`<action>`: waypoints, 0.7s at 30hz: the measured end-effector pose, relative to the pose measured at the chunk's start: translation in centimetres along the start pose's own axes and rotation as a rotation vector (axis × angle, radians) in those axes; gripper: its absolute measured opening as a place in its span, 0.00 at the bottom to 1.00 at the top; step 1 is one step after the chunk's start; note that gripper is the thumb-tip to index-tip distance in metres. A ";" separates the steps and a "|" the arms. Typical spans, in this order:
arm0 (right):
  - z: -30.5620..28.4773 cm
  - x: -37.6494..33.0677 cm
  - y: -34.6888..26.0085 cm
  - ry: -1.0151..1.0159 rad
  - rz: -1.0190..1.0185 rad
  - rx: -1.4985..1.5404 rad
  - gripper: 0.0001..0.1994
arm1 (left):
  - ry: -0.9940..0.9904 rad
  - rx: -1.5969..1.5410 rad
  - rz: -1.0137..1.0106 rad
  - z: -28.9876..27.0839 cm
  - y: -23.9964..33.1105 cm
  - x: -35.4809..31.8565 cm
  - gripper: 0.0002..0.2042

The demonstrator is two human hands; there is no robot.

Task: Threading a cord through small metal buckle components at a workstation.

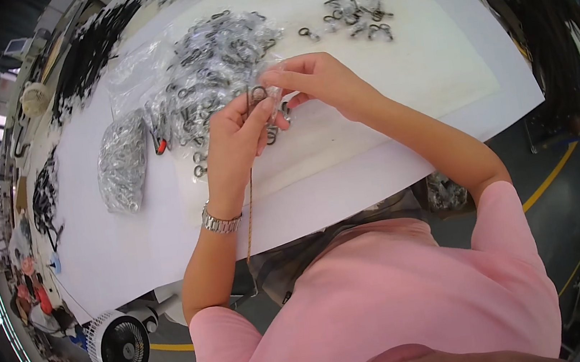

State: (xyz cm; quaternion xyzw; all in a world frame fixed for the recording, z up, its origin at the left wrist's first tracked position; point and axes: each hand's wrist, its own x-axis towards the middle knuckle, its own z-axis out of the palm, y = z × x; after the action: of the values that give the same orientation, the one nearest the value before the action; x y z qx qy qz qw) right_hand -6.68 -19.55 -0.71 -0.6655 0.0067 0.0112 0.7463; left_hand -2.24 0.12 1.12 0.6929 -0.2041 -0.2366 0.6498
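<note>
My left hand (230, 139), with a metal-band watch at its wrist, pinches a dark metal ring piece (259, 93) over the front of the pile. The fingers of my right hand (325, 82) close on the clear plastic wrap (275, 96) around that piece. Fingers partly cover the piece, so its full shape is hidden. Below my left hand hangs a thin brown cord (250, 207), reaching past the table edge. Just beyond both hands spreads a heap of plastic-wrapped dark metal ring pieces (216, 54). Several similar pieces (359, 15) lie scattered at the back right.
A filled clear plastic bag (123, 165) rests left of the heap, beside a red-handled tool (161, 146). Bundles of black straps (90, 57) lie along the far left. A fan (123, 345) stands below the white table's (134, 265) left front edge.
</note>
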 end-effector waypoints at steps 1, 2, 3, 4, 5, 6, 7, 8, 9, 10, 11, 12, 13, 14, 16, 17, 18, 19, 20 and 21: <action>0.6 0.2 0.7 -0.003 -0.002 0.021 0.20 | -0.012 0.032 0.005 -0.5 -0.1 -0.2 0.11; 1.1 0.2 1.2 0.013 0.000 0.039 0.18 | -0.044 0.060 0.008 -0.7 -0.3 -0.2 0.11; 1.3 0.3 1.5 -0.025 -0.021 0.084 0.17 | -0.035 0.074 0.019 -0.8 -0.3 -0.4 0.10; 1.3 0.4 1.5 -0.042 -0.018 0.074 0.17 | -0.018 0.065 0.023 -0.7 -0.1 -0.5 0.10; 1.4 0.4 1.4 -0.033 -0.039 0.131 0.16 | -0.022 0.086 0.027 -0.7 0.0 -0.6 0.10; 1.4 0.4 1.3 -0.021 -0.059 0.188 0.16 | -0.029 0.107 0.030 -0.8 0.1 -0.7 0.10; 1.6 0.5 1.2 -0.026 -0.057 0.182 0.16 | -0.024 0.102 0.033 -0.9 0.0 -0.6 0.10; 1.6 0.6 1.0 0.019 -0.066 0.247 0.16 | -0.033 0.108 0.037 -1.0 -0.1 -0.6 0.10; 1.7 0.7 0.9 0.066 -0.076 0.313 0.16 | -0.042 0.116 0.040 -1.0 -0.1 -0.6 0.10; 1.7 0.6 1.0 0.064 -0.074 0.311 0.16 | -0.040 0.113 0.040 -0.9 -0.3 -0.6 0.10; 1.6 0.5 1.3 0.015 -0.044 0.328 0.17 | -0.032 0.094 0.050 -0.9 -0.3 -0.5 0.10; 1.6 0.5 1.4 -0.034 -0.014 0.345 0.17 | -0.025 0.075 0.059 -0.9 -0.3 -0.4 0.10; 1.5 0.3 1.3 -0.036 -0.015 0.345 0.17 | -0.023 0.076 0.060 -0.8 -0.3 -0.3 0.10; 1.5 0.2 1.2 -0.061 -0.004 0.326 0.17 | -0.024 0.070 0.068 -0.8 -0.3 -0.3 0.10; 1.3 0.1 1.3 -0.085 0.006 0.308 0.17 | -0.026 0.067 0.076 -0.8 -0.4 -0.2 0.11; 1.0 0.3 1.4 -0.096 0.008 0.359 0.17 | -0.003 0.064 0.079 -0.8 -0.5 -0.1 0.11; 0.9 0.4 1.4 -0.107 0.009 0.411 0.17 | 0.019 0.060 0.081 -0.9 -0.7 -0.1 0.12; 0.9 0.3 1.3 -0.107 0.008 0.412 0.17 | 0.019 0.062 0.082 -1.0 -0.7 -0.1 0.12; 1.1 0.2 1.0 -0.045 0.023 0.446 0.17 | 0.061 0.010 0.103 -1.1 -0.8 0.0 0.12; 1.2 0.2 0.8 0.017 0.039 0.479 0.16 | 0.103 -0.041 0.125 -1.1 -0.8 0.0 0.12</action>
State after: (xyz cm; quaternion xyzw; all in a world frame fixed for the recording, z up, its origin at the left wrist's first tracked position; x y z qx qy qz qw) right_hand -6.55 -18.31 -1.38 -0.4691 0.0282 0.0178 0.8825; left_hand -1.61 1.04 0.38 0.6766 -0.2082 -0.1639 0.6871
